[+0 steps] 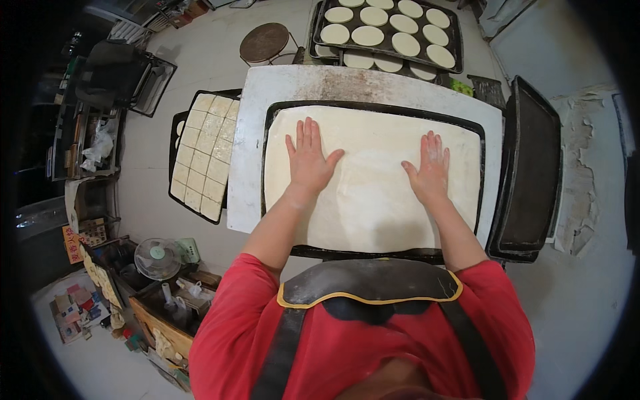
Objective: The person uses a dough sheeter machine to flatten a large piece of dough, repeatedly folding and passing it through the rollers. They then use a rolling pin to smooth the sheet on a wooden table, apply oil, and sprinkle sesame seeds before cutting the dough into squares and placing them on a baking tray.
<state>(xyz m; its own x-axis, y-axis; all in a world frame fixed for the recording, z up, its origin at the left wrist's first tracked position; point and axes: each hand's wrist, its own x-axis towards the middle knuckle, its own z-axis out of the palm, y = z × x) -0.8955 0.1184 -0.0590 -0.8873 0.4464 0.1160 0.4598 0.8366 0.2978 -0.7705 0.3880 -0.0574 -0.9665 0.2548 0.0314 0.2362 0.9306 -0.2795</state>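
A broad sheet of pale dough (375,200) covers nearly the whole bottom of a black rectangular baking tray (483,165). The tray rests on a white worktable (280,82). My left hand (311,162) lies flat on the left part of the dough, fingers spread and pointing away from me. On the right part, my right hand (431,172) is also palm down, its thumb apart and its fingers dusted with flour. Neither hand grips anything. Dark tray rim shows all around the dough, and my forearms cross its near edge.
Beyond the table, stacked trays (320,37) carry round dough discs (374,16). A round stool (265,42) stands beside them. At left, a tray holds dough cut into squares (205,150). Dark trays (532,170) lean upright at right. A small fan (157,258) sits lower left.
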